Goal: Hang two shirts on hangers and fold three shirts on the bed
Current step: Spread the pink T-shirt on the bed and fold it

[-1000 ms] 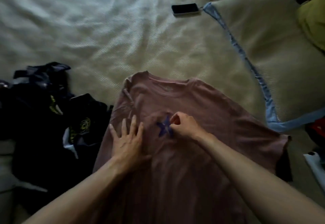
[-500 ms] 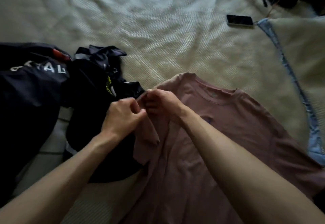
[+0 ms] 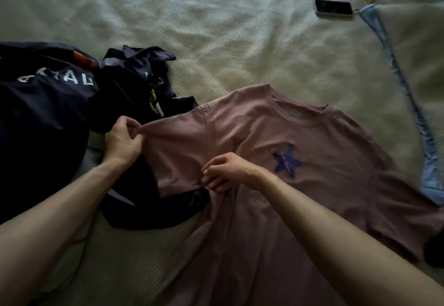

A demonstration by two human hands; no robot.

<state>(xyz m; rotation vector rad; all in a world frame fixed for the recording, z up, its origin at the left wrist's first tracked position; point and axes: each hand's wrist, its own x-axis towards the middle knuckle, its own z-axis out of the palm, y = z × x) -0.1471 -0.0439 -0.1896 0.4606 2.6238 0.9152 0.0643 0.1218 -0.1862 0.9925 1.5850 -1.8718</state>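
A dusty-pink T-shirt (image 3: 324,185) with a blue star print lies front up on the cream bedspread (image 3: 216,29), collar pointing away from me. Its left sleeve is spread out flat over a heap of dark shirts (image 3: 60,118). My left hand (image 3: 122,139) pinches the sleeve's outer top corner. My right hand (image 3: 228,173) pinches the sleeve's lower edge near the armpit. One dark navy shirt in the heap shows white letters, another a yellow-green print.
A black phone (image 3: 334,8) lies on the bed at the far right with a cable leading away. A cream pillow with a blue border (image 3: 413,77) sits to the right of the pink shirt. Dark items lie at the top right corner.
Both hands were close together at the bunched left sleeve; now they have drawn apart and the sleeve is spread flat. A second ago both rested on the shirt's chest.
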